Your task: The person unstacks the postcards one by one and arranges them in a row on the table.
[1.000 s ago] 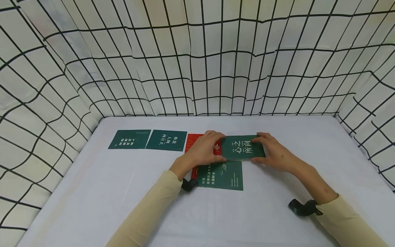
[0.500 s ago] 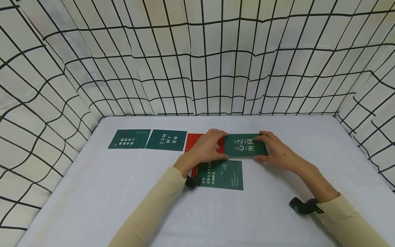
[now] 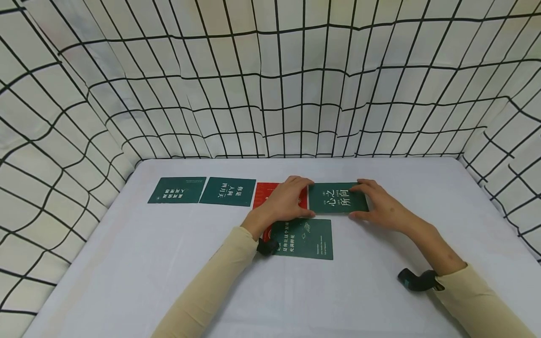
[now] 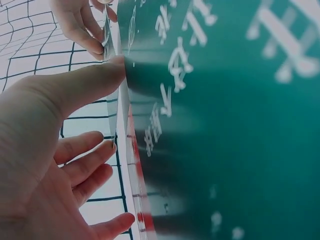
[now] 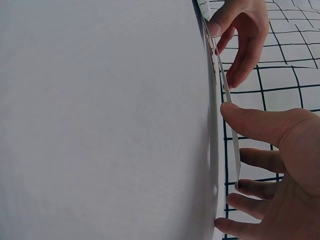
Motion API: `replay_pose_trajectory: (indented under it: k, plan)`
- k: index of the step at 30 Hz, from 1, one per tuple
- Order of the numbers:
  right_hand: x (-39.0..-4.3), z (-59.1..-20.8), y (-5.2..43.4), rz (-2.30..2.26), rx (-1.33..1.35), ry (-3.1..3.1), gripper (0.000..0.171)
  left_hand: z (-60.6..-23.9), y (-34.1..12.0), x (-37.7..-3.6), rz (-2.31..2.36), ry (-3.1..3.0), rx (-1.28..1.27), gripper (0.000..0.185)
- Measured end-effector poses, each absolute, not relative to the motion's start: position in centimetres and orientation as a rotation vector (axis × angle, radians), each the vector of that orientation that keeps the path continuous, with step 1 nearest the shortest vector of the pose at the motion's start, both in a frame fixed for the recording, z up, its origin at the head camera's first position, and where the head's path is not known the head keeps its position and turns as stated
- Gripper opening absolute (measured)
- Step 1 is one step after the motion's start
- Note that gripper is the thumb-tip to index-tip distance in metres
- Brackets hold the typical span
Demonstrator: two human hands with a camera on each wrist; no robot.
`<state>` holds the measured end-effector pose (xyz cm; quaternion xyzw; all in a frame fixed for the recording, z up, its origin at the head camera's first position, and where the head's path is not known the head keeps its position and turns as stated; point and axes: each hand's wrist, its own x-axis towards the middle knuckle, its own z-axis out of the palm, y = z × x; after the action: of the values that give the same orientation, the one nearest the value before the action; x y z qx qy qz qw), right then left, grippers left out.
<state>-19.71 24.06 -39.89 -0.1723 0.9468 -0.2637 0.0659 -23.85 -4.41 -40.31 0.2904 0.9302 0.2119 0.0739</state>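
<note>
A green card (image 3: 334,198) with large white characters lies between both hands at the back of the table. My left hand (image 3: 284,201) holds its left end, thumb at the near edge and fingers at the far edge. My right hand (image 3: 385,207) grips the right end the same way. Seen edge-on in the right wrist view, the card (image 5: 235,145) is a thin strip at the right thumb and fingertips. Under the left hand lies a red card (image 3: 264,191), partly hidden. Nearer, another green card (image 3: 310,241) overlaps a red one (image 3: 267,232).
Two more green cards (image 3: 177,190) (image 3: 228,191) lie in a row to the left of the red card. White cloth covers the table (image 3: 363,300). A black grid (image 3: 281,84) on white walls rises behind and on both sides.
Both hands have shifted slightly right and away with the green card. It has come out from over the red card's right end and lines up beside it. The other cards stay put.
</note>
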Motion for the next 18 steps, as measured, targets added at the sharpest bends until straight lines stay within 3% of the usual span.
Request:
replay_pose_trajectory:
  k: [18]
  plan:
    - [-19.64, -39.86, 23.65, -0.716, -0.445, 2.839, 0.074, -40.27, -4.35, -24.26, 0.588, 2.764, 0.831, 0.086]
